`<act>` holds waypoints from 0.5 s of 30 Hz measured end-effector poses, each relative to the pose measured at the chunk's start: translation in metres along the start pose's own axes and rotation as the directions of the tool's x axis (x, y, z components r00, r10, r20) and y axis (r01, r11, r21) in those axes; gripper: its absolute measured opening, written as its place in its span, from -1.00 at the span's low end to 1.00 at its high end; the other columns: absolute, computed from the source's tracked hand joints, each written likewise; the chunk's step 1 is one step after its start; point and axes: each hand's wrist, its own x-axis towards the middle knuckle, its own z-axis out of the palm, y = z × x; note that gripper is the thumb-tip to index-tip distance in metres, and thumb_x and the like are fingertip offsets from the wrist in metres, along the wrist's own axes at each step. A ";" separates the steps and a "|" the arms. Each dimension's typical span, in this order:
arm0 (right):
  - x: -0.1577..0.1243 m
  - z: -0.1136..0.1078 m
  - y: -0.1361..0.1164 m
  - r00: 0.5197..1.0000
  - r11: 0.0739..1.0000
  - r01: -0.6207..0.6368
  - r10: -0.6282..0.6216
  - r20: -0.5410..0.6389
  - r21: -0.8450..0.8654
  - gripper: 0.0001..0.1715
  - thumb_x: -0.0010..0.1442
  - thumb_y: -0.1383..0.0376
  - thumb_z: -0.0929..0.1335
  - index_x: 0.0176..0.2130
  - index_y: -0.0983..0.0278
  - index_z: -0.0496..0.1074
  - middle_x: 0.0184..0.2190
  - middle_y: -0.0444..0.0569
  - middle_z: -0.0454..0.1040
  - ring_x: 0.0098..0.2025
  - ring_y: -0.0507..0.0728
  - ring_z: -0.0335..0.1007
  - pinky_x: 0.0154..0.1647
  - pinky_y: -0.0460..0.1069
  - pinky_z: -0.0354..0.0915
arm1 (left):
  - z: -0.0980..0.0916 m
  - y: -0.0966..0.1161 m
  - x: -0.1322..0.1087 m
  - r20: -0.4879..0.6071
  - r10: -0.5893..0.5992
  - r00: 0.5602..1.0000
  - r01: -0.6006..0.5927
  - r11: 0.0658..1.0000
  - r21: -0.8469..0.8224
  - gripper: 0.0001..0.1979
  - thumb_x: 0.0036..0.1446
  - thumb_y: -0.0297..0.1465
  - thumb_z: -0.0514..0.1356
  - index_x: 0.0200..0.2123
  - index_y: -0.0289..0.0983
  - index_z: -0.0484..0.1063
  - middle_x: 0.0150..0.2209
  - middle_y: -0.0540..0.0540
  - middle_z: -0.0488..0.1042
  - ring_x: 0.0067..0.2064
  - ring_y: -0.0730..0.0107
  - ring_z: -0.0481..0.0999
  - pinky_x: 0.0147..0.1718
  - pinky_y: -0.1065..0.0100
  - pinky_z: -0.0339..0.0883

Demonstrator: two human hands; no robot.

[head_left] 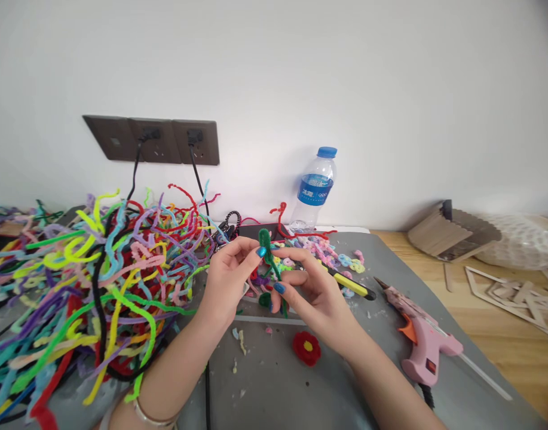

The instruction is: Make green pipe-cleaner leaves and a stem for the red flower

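Observation:
A dark green pipe cleaner point(265, 239), bent into a narrow loop at its top, is held upright between both hands above the grey mat point(274, 382). My left hand point(231, 275) pinches it near the loop between thumb and forefinger. Lower down, my right hand point(312, 289) has its thumb and fingers closed around the stem. A small green leaf-like loop point(265, 299) sticks out beside the right fingers. On the mat just below my right hand lies a red pipe-cleaner flower point(306, 348) with a yellow centre.
Tangled coloured pipe cleaners point(134, 280) fill the left. A pink glue gun point(421, 340) lies at right, near a yellow utility knife point(352, 285). Behind stand a water bottle point(316, 188) and small pastel pieces point(321, 248). Plugged wall sockets point(161, 141) are at back left.

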 end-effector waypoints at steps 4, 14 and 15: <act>0.001 0.000 0.000 1.000 1.000 0.012 -0.012 0.000 -0.008 -0.63 0.41 0.29 0.27 0.19 0.18 0.23 -0.50 -0.16 0.50 -0.48 0.05 0.35 -0.41 -0.08 0.25 | 0.000 -0.001 0.000 0.004 0.003 1.000 -0.003 1.000 0.001 -0.80 -0.07 -0.31 0.44 -0.42 -0.28 0.56 -0.44 0.02 0.44 -0.38 0.49 0.35 -0.39 0.48 0.25; 0.001 0.000 0.000 1.000 1.000 0.004 -0.004 -0.001 -0.003 -0.62 0.41 0.32 0.27 0.19 0.18 0.23 -0.50 -0.16 0.50 -0.47 0.05 0.35 -0.40 -0.08 0.26 | 0.000 -0.001 0.001 0.001 0.004 1.000 -0.004 1.000 -0.012 -0.79 -0.08 -0.31 0.45 -0.41 -0.28 0.57 -0.43 0.02 0.45 -0.37 0.49 0.36 -0.38 0.49 0.26; 0.001 0.000 0.000 1.000 1.000 0.007 -0.007 0.000 0.000 -0.62 0.41 0.32 0.27 0.19 0.18 0.23 -0.50 -0.16 0.50 -0.47 0.05 0.36 -0.40 -0.08 0.27 | 0.000 -0.001 0.001 0.002 0.004 1.000 -0.004 1.000 -0.013 -0.80 -0.08 -0.31 0.45 -0.41 -0.28 0.57 -0.43 0.02 0.45 -0.37 0.49 0.36 -0.38 0.49 0.26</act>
